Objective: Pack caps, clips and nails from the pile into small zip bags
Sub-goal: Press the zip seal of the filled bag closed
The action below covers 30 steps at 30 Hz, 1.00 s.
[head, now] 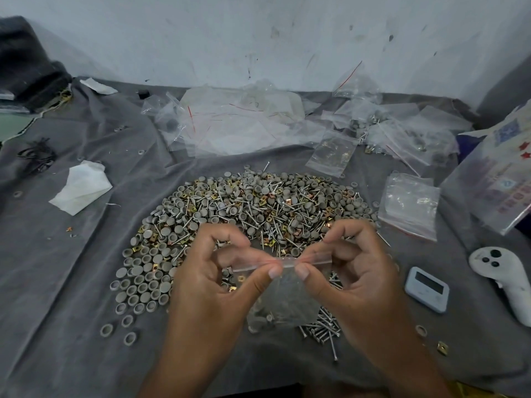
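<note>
A big pile (253, 208) of grey caps, brass clips and steel nails covers the middle of the grey cloth. Just in front of it I hold a small clear zip bag (283, 300) upright, with a few caps and nails at its bottom. My left hand (218, 271) pinches the bag's zip strip between thumb and forefinger. My right hand (344, 265) pinches the same strip right beside it, thumb tips nearly touching. A bunch of loose nails (321, 330) lies under the bag.
Empty zip bags (230, 122) lie heaped at the back, filled bags (402, 130) at the back right, two more bags (408, 205) at the right. A white tissue (82, 186) lies left. A small timer (427, 288) and a white controller (505, 280) sit right.
</note>
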Motion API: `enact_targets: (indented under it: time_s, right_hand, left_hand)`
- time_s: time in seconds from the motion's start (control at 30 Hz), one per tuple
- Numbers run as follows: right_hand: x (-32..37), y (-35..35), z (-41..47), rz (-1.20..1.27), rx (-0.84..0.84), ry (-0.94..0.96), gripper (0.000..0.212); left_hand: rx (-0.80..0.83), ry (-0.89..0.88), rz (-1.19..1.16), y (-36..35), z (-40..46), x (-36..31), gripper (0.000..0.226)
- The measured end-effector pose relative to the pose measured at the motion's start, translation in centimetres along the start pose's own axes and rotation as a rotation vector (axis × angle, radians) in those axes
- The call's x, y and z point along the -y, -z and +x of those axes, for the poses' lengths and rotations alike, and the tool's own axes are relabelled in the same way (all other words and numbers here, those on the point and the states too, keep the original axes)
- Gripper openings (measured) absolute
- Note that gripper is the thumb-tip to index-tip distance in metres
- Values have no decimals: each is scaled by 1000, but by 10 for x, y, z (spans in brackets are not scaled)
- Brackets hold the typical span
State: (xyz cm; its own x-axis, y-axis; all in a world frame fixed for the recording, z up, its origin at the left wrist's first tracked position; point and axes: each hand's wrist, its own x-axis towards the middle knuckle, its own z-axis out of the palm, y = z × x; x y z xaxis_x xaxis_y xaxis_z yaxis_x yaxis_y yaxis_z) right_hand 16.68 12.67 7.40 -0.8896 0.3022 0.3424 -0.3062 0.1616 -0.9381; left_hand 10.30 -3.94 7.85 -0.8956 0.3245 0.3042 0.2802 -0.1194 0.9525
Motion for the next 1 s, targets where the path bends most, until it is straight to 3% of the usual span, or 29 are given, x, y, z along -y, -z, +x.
enact_targets:
  time_s: [0.17, 0.47, 0.67, 0.87, 1.0]
  right_hand:
    - [5, 0, -1, -18, -12, 34, 33]
    - [10, -3, -1, -115, -9, 106, 35]
    - [4, -3, -2, -95, -6, 121, 35]
    - [2, 3, 0, -31, -37, 108, 35]
    - [0, 7, 0, -32, -44, 103, 38]
  left_hand:
    - [45, -54, 22, -1, 0, -5, 49]
    - [46, -106, -28, -5, -1, -4, 41]
    - [110, 0, -126, -3, -2, -4, 39]
    - [-10, 134, -257, 2, 2, -1, 47]
    - [-27, 140, -201, 4, 4, -1, 49]
